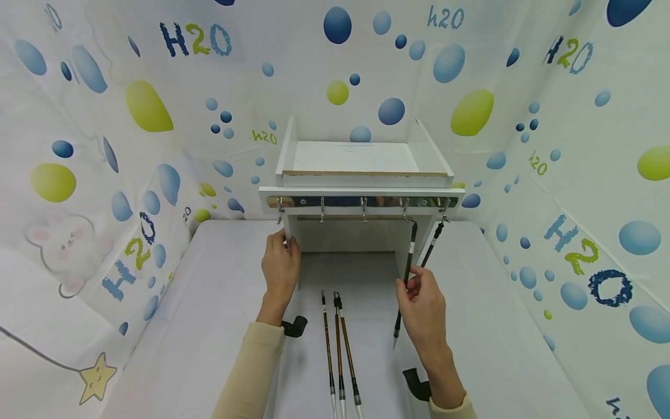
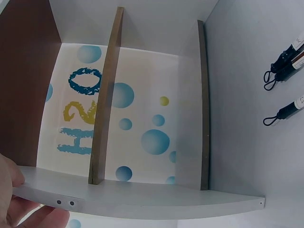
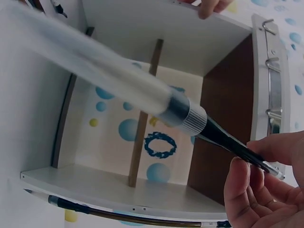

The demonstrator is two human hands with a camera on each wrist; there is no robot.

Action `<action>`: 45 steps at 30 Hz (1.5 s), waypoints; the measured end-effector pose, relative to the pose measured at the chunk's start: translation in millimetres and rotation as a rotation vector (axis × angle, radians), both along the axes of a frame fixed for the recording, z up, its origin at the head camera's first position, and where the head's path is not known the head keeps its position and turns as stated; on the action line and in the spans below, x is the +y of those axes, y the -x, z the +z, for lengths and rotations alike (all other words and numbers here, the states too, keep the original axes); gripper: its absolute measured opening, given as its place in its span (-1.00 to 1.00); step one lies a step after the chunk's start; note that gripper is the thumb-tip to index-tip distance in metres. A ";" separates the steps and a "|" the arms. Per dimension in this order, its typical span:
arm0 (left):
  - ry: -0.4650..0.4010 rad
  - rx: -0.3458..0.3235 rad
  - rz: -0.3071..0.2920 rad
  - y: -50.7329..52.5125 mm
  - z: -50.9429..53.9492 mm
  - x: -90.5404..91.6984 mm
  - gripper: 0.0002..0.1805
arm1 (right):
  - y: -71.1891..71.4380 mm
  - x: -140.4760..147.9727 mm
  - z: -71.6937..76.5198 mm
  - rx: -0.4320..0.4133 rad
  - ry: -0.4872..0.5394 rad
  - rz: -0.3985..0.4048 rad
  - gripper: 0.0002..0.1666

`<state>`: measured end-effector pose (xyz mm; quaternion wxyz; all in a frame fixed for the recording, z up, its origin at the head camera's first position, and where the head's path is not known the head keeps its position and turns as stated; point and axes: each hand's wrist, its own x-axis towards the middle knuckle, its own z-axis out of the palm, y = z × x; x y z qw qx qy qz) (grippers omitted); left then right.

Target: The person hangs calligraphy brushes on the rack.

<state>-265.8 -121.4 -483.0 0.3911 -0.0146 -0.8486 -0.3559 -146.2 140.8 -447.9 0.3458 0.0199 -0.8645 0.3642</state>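
Brush [image 1: 409, 262] before "H2O"-lettered backdrop [image 1: 293, 35]

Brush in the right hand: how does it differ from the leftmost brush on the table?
The held brush slants steeply beneath the hook rail, while the leftmost brush lies flat on the table. The right hand pinches the held brush; no hand touches the leftmost brush. Both show pale bristles.

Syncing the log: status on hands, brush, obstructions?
Left hand grips side panel. Right hand pinches dark brush below a hook. Neighbouring brush hangs close; nothing visibly blocking.
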 end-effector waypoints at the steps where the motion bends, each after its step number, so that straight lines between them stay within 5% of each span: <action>1: 0.000 -0.002 0.000 0.1 -0.2 -0.1 -0.70 | 0.4 0.0 -0.1 -0.001 -0.001 0.001 -0.60; 30: 0.012 0.024 0.000 0.5 0.0 -2.1 -0.70 | 0.1 -2.5 -1.7 -0.023 -0.019 0.024 -0.60; 45: 0.006 0.008 0.005 0.7 -2.2 -1.2 -0.70 | 18.7 -0.1 -18.6 -0.035 -0.058 0.023 -0.61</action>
